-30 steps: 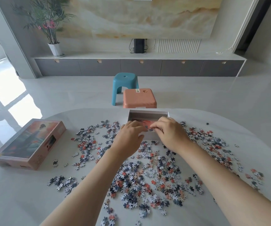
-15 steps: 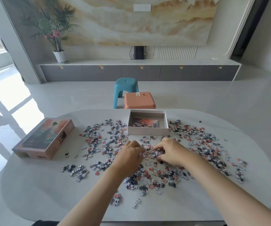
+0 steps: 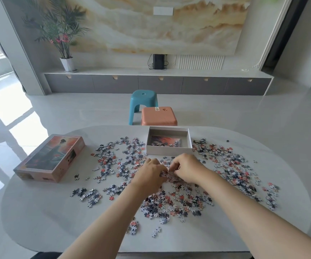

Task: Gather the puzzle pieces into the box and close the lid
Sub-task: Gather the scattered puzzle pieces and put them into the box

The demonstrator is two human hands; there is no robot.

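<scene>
Several small blue, white and coral puzzle pieces lie scattered across the middle and right of the pale oval table. The open white box stands at the table's far edge with a few pieces and a picture card inside. Its pink lid, printed with a picture, lies at the far left. My left hand and my right hand rest side by side just in front of the box, fingers curled around a small clump of pieces pressed between them.
A teal stool and a coral stool stand on the floor right behind the table's far edge. A low grey cabinet runs along the back wall with a potted plant on its left end.
My hands came back from over the box toward me and settled on the pile in front of it, closing together on pieces. The camera tilted up and back.
</scene>
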